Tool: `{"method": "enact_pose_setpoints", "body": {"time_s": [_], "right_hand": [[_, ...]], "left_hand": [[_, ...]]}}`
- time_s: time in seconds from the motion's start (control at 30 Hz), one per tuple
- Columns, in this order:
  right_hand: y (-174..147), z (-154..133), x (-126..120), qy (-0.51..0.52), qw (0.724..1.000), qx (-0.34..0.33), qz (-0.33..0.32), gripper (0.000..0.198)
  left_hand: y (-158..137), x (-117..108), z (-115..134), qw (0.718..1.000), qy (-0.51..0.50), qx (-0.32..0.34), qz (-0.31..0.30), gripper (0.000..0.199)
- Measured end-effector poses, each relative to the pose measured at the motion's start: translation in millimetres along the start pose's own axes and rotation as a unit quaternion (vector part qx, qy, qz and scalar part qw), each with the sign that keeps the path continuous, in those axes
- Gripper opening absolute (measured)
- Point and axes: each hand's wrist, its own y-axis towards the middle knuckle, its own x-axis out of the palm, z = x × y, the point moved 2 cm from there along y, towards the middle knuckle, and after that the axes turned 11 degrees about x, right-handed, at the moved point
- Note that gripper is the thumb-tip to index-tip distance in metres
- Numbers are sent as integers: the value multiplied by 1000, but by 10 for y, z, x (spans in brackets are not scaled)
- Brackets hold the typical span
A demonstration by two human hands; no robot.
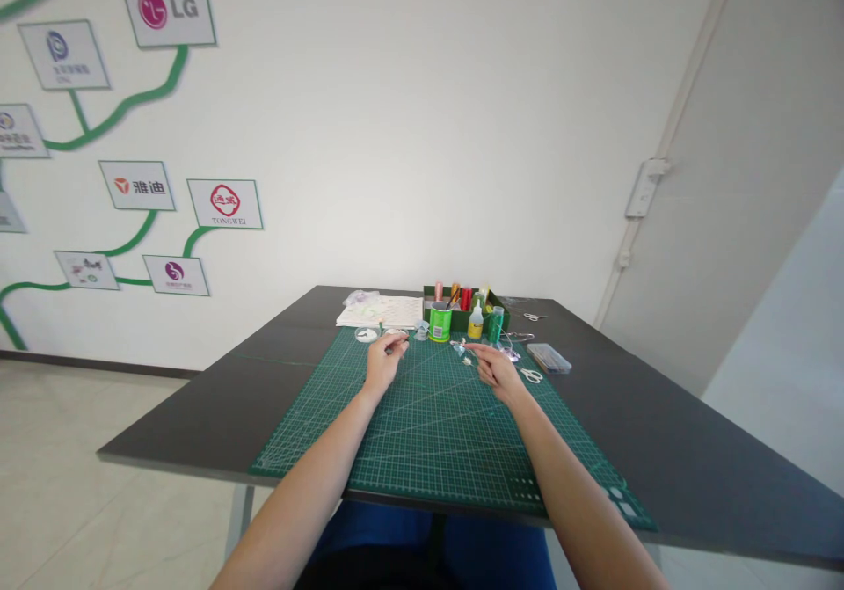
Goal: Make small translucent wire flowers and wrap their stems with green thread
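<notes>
Over the far left part of the green cutting mat (435, 432), my left hand (384, 363) has its thumb and fingers pressed together in a pinch. Whatever lies between those fingertips is too small to make out. My right hand (498, 370) reaches over the mat's far right part, index finger stretched out and other fingers partly bent. Its fingertip is at some small pale bluish pieces (460, 349); whether it touches them I cannot tell. Just beyond my left hand is a small round white dish (367, 335), with a second one partly hidden by the fingers.
A bright green can (440, 322), a yellow glue bottle (476, 319) and a green spool (497, 324) stand beyond my hands, before a dark green box (454, 318) of spools. White-handled scissors (531, 376) and a clear plastic case (549, 359) lie right. White padded sheets (379, 311) lie far left.
</notes>
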Motion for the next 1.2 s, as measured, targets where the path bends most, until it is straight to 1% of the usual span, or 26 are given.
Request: {"method": "enact_pose_setpoints", "body": {"time_s": [0.17,0.27,0.37,0.43,0.63,0.7,0.8,0.83,0.9,0.97,1.03,1.1,1.2], "right_hand": [[25,3,-45,-24,998,-24,45,55],[40,-1,-61,-69,993,-38,86,55],[47,-16,-102,-145,977,-46,153,53],[46,-34,-141,-176,965,-48,186,51],[-13,-198,-237,-232,945,-46,225,39],[-70,-293,-241,-299,925,-47,229,36],[-194,-424,-241,-417,881,-53,217,34],[-241,-457,-249,-436,875,-51,204,34],[-338,-508,-291,-453,873,-41,174,37],[-433,-556,-366,-468,869,-32,159,39],[-519,-616,-453,-502,850,-33,155,39],[-593,-690,-523,-555,818,-42,145,40],[-676,-816,-553,-647,748,-65,136,45]], "left_hand": [[82,-105,-34,999,4,-9,34,23],[116,-152,-54,999,3,-19,50,24],[159,-194,-47,998,4,-27,61,25],[198,-222,-22,997,5,-30,67,26],[345,-346,107,997,9,-27,71,33],[391,-428,165,997,19,-26,69,34],[450,-599,278,997,52,-11,47,33],[466,-667,321,997,68,-1,38,32],[493,-808,400,995,101,14,17,28],[511,-941,460,990,134,26,-20,25],[520,-1061,496,984,163,37,-59,22],[517,-1162,508,977,188,40,-96,21],[501,-1250,510,962,223,41,-150,19]]}}
